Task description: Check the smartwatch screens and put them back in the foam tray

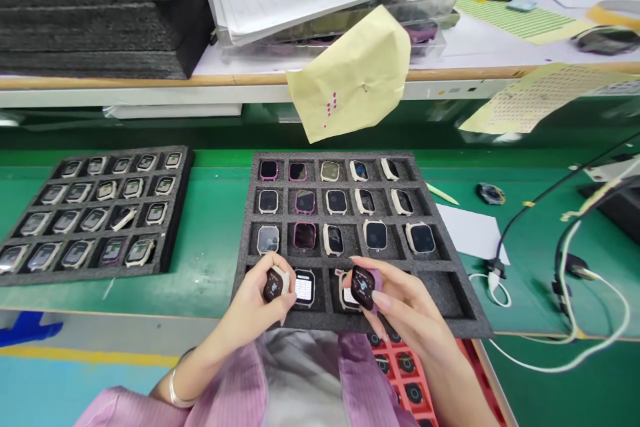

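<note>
My left hand (257, 303) is closed around a cream-cased smartwatch body (275, 283) with a dark screen, held over the near left corner of a black foam tray (463, 297). In my right hand (400, 300), fingers pinch a purple-cased smartwatch body (363, 286) above the tray's front row. That tray holds several watch bodies in cells, some cream, some purple. A watch with a lit white screen (304, 287) sits in the front row between my hands.
A second foam tray (173, 240) full of watch bodies lies to the left on the green mat. White cables (575, 320) and a black one run at the right. A yellow paper sheet (355, 73) hangs from the shelf edge. A red tray (400, 360) sits below.
</note>
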Available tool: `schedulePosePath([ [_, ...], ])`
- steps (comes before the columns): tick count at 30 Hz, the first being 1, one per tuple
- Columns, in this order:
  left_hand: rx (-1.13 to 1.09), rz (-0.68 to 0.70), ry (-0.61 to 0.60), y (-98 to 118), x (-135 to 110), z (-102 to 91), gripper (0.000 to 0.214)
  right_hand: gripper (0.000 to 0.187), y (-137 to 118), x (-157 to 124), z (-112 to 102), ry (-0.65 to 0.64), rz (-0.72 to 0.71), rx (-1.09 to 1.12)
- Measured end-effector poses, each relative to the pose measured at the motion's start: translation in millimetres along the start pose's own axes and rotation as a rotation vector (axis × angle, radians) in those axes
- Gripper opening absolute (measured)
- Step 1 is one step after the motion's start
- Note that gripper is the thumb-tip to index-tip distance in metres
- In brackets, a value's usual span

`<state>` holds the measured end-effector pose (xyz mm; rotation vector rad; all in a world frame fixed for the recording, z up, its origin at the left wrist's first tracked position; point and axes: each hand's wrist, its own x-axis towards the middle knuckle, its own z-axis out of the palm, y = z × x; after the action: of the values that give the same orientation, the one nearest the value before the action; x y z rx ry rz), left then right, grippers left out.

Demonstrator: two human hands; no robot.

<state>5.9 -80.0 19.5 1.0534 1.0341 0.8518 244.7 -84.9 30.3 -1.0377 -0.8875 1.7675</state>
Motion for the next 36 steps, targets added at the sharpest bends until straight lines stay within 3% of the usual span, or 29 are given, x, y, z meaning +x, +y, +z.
schedulePosePath([
  [20, -0.012, 0.006, 0.004, 1, -1, -0.5, 0.019, 0.04, -1, -2, 1, 0.014, -0.015, -0.006],
  [29, -0.002, 0.008, 0.034, 1, -1, -1.1, 0.018, 0.04, 8, 3, -13, -0.09, -0.041, -0.023],
  [36, 0.051, 0.04, 0.023, 1, -1, -1.5, 0.021, 0.043, 10, 4, -15, -0.077, -0.028, -0.032],
])
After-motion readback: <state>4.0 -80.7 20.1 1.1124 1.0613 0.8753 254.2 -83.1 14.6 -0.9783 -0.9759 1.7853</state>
